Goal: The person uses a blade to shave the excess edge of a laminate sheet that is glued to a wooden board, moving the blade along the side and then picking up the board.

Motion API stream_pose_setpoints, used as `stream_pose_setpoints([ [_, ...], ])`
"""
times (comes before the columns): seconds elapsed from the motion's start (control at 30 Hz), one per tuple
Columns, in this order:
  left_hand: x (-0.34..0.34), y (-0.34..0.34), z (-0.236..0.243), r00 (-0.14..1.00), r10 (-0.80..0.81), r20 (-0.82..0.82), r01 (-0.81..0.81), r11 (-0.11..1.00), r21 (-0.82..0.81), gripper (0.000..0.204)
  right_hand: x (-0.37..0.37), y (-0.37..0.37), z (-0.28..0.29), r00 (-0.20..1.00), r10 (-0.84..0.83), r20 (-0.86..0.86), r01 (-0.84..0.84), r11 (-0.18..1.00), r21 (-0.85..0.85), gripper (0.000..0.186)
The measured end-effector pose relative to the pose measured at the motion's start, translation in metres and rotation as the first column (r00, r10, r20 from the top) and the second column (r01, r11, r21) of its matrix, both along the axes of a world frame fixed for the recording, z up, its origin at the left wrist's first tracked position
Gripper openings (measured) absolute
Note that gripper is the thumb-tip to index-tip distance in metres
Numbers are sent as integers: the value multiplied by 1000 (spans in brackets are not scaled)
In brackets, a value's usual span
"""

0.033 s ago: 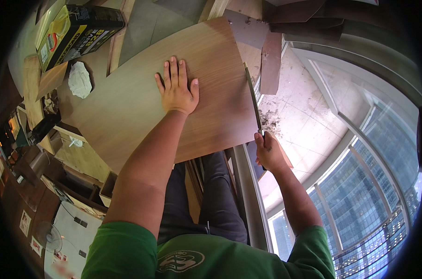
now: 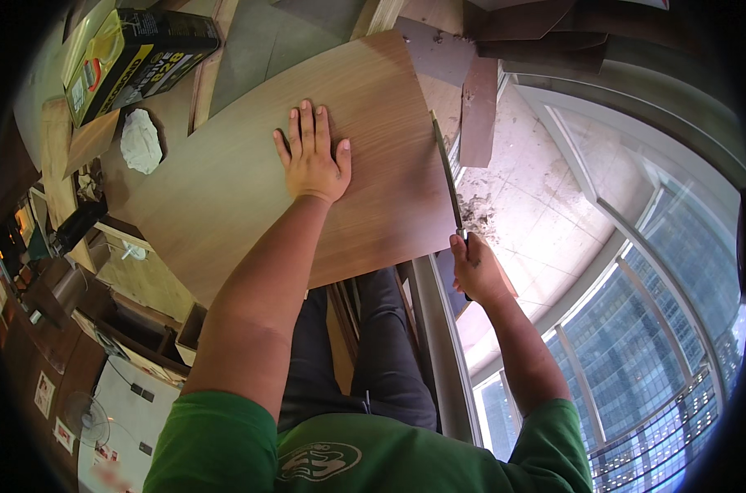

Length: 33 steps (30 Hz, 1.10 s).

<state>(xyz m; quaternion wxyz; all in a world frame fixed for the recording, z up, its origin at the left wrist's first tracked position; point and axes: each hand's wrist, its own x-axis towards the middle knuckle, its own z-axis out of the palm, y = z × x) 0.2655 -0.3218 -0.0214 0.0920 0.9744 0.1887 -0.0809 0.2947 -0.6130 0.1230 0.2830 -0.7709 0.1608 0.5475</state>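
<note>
A wood-grain board (image 2: 381, 164) lies flat in front of me. My left hand (image 2: 314, 164) rests on its top face, palm down, with the fingers stretched out and the thumb apart. At the board's right edge, my right hand (image 2: 475, 269) is wrapped round the handle of a long, narrow, dark file (image 2: 447, 168). The file's blade runs along that edge and points away from me. My fingers cover most of the handle.
A black and yellow metal can (image 2: 147, 66) stands at the far left, with a crumpled white paper (image 2: 141, 141) near it. A brown strip (image 2: 478, 111) lies beyond the right edge. Glass windows (image 2: 635, 320) are on the right; open wooden drawers (image 2: 143, 329) sit lower left.
</note>
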Motion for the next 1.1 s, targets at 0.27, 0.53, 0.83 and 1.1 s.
stream_pose_setpoints([
  [0.27, -1, 1, -1, 1000, -1, 6, 1, 1000, 2, 69, 3, -8, -2, 999, 42, 32, -41, 999, -8, 45],
  [0.53, 0, 1, -1, 1000, -2, -3, 2, 1000, 5, 69, -1, -12, -13, 986, 100, 133, -97, 995, -28, 43],
  [0.83, 2, 0, 2, 999, 2, -43, -2, 1000, 1, 70, -1, -20, -27, 967, 180, 180, -175, 984, -44, 44],
  [1.1, 2, 1, 3, 1000, 2, -30, -2, 1000, -6, 70, -2, -19, -31, 959, 209, 192, -202, 978, -58, 44],
])
